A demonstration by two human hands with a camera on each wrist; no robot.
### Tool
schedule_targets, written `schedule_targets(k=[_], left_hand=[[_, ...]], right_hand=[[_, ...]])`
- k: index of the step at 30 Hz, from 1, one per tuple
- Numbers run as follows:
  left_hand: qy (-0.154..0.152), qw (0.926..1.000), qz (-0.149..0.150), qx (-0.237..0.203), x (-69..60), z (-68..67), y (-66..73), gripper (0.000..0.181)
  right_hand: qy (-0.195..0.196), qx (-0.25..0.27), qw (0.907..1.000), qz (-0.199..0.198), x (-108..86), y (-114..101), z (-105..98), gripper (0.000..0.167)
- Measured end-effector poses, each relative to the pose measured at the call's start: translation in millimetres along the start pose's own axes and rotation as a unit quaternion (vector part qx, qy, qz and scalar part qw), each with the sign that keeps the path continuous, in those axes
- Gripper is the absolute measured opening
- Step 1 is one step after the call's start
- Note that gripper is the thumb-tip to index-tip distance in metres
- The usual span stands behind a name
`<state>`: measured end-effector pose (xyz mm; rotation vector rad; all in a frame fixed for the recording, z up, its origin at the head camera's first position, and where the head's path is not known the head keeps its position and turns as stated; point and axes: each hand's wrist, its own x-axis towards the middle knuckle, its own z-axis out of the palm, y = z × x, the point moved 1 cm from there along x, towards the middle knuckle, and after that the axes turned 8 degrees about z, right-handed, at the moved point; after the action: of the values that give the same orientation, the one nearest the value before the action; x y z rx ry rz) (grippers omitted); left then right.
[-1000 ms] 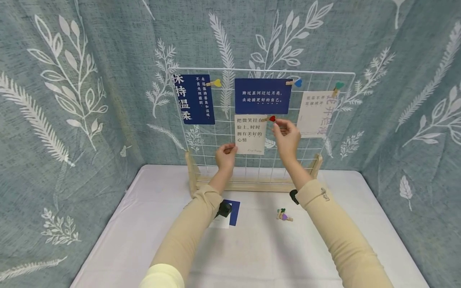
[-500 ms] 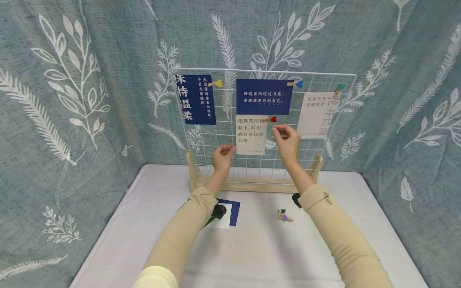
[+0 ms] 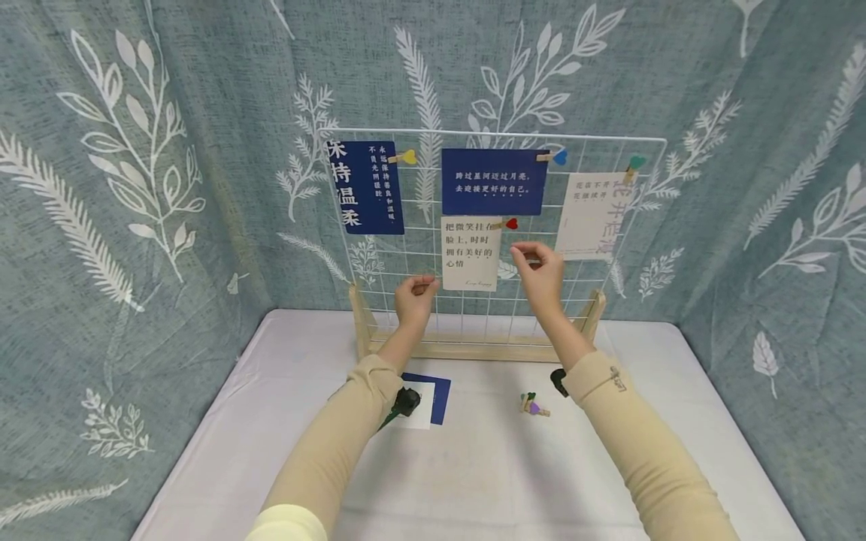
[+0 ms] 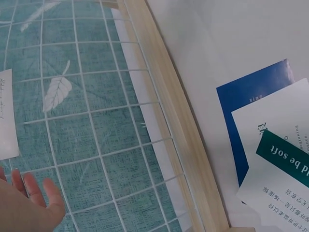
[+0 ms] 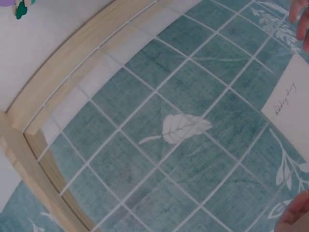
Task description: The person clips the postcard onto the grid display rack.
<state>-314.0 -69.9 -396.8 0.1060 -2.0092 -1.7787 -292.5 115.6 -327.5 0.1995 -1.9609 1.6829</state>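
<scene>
A cream card [image 3: 470, 255] hangs on the white wire grid under a wide blue card [image 3: 494, 182], with a red heart clip [image 3: 511, 224] at its upper right corner. My left hand [image 3: 414, 300] is just left of the card's lower edge, fingers relaxed and holding nothing; in the left wrist view the hand [image 4: 31, 203] is apart from the card [image 4: 7, 116]. To the right of the card and below the red clip, my right hand [image 3: 541, 276] has loosely bent fingers with nothing between them. Only its fingertips [image 5: 293, 212] show in the right wrist view.
Also on the grid hang a blue card [image 3: 368, 188] with a yellow clip and a pale card [image 3: 588, 218] with a green clip. The grid stands in a wooden base [image 3: 467, 351]. Several loose cards [image 3: 440, 402] and clips [image 3: 534, 408] lie on the white cloth.
My right hand has let go of the red clip and moved down a little. My left hand has drawn slightly left, off the card's edge. The card stays hanging.
</scene>
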Motion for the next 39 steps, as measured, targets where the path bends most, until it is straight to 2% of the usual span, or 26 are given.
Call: schedule_targets(k=[2,9,12,17,22,29,39], left_hand=[[-0.001,1.0000,0.002,0.001,-0.2,-1.4,-2.6,0.015],[0.000,1.0000,0.007,0.007,-0.9,-7.2,-10.2,0.017],[0.001,0.9999,0.014,0.007,-1.8,-8.8,-11.9,0.017],[-0.002,1.0000,0.008,-0.002,-3.5,-10.7,-13.9,0.017],[-0.004,0.9999,0.010,-0.008,-5.9,-11.4,-15.4,0.024],[-0.011,0.9999,0.005,-0.007,-11.1,-13.6,-15.6,0.027],[-0.028,0.9995,0.017,0.000,-16.2,-19.3,-19.6,0.027]], right_hand=[[-0.007,0.002,1.0000,0.004,-0.9,2.3,-0.6,0.014],[-0.008,-0.009,0.9998,0.017,6.5,35.2,0.8,0.014],[-0.012,-0.011,0.9997,0.018,5.4,38.6,0.5,0.013],[-0.015,-0.015,0.9997,0.014,3.4,48.9,0.3,0.014],[-0.024,-0.009,0.9993,0.027,-2.1,48.0,-0.9,0.015],[-0.031,-0.028,0.9987,0.029,-16.7,22.2,-4.8,0.016],[-0.037,-0.014,0.9985,0.038,-22.3,27.5,-8.7,0.015]])
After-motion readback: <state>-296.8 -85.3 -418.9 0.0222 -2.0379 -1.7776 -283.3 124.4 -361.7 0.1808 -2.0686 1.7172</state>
